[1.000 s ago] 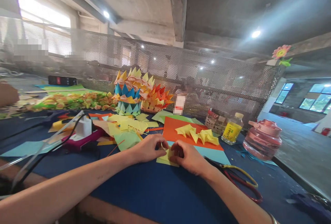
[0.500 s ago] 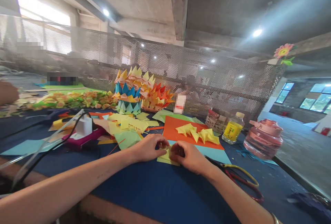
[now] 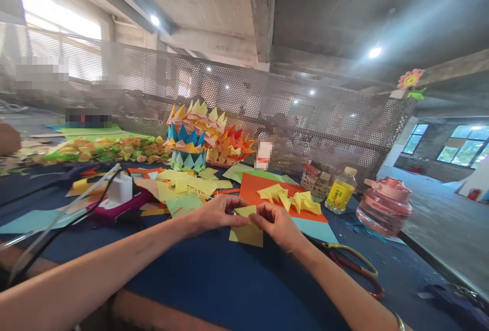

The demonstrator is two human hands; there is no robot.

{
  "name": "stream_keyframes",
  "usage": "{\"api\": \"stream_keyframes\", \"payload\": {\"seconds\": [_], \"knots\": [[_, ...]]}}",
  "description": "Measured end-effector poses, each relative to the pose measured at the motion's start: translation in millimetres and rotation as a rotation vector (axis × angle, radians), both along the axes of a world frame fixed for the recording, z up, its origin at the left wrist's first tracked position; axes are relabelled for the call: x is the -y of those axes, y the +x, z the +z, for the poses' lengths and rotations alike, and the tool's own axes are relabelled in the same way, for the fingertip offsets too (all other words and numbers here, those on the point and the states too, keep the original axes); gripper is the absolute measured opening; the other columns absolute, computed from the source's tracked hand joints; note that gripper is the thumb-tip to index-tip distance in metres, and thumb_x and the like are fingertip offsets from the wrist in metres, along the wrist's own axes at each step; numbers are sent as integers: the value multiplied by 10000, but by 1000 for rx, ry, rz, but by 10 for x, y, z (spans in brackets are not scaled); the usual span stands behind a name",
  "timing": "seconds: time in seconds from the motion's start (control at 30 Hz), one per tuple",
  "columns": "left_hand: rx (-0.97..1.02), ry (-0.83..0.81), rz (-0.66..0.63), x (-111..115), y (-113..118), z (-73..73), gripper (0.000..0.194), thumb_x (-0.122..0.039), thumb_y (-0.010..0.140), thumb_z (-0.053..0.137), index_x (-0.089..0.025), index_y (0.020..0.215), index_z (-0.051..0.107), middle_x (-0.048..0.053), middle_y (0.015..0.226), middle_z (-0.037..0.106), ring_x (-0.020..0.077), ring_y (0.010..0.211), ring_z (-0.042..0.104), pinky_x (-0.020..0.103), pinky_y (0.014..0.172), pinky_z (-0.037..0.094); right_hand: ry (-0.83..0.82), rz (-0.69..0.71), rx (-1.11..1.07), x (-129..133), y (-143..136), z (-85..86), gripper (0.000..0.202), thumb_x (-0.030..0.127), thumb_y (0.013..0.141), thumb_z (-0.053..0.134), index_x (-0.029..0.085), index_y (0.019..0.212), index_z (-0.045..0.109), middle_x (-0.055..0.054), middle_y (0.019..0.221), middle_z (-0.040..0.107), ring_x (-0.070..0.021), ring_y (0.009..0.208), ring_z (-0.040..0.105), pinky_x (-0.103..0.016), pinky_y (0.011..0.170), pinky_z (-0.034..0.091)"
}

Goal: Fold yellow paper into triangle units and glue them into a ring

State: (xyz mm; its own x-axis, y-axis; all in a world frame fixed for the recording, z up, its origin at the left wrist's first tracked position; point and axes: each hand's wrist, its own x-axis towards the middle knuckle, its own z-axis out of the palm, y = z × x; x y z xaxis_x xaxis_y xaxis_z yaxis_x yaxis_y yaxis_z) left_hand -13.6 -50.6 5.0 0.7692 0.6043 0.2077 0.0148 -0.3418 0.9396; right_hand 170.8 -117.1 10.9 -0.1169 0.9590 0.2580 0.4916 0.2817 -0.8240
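A small yellow square of paper (image 3: 246, 212) is held up between my two hands, its face tilted towards me. My left hand (image 3: 218, 214) pinches its left edge between thumb and fingers. At the right edge, my right hand (image 3: 278, 223) grips it the same way. Just beneath, more yellow paper (image 3: 246, 236) lies on the dark blue tabletop; whether it is one sheet or a stack I cannot tell. Folded yellow paper pieces (image 3: 305, 202) rest on an orange sheet (image 3: 250, 188) behind my right hand.
Scissors (image 3: 357, 265) with red and yellow handles lie beside my right forearm. A yellow-labelled bottle (image 3: 341, 191) and pink jug (image 3: 385, 206) stand at the right. Folded-paper crowns (image 3: 187, 142) stand behind loose sheets. At left are a purple power strip (image 3: 132, 206), cables and another person's hand (image 3: 8, 138).
The yellow square has come up and turned its face towards me, with my hands at its sides. More of the yellow paper underneath shows. The view has shifted slightly.
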Motion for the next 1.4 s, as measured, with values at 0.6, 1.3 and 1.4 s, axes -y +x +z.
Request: {"api": "stream_keyframes", "payload": {"seconds": [0.6, 1.3, 1.4], "knots": [[-128, 157, 237, -107, 57, -138, 437, -440, 653, 671, -98, 918, 607, -104, 463, 317, 72, 463, 257, 216, 461, 184, 155, -10, 296, 71, -38, 15, 114, 260, 830, 532, 177, 874, 597, -37, 826, 636, -153, 746, 574, -264, 637, 423], [-258, 727, 220, 56, -155, 125, 136, -89, 701, 578, -168, 693, 688, 17, 767, 668, 150, 737, 600, 227, 691, 417, 95, 16, 386, 39, -153, -65, 130, 316, 781, 619, 186, 773, 611, 8, 674, 586, -111, 571, 467, -232, 538, 358], [-282, 707, 132, 31, -175, 107, 144, -77, 680, 592, -162, 675, 709, 24, 781, 692, 154, 736, 624, 219, 692, 433, 111, 43, 382, 8, -148, -99, 73, 258, 783, 604, 187, 793, 619, 13, 669, 583, -106, 567, 463, -222, 533, 357]]}}
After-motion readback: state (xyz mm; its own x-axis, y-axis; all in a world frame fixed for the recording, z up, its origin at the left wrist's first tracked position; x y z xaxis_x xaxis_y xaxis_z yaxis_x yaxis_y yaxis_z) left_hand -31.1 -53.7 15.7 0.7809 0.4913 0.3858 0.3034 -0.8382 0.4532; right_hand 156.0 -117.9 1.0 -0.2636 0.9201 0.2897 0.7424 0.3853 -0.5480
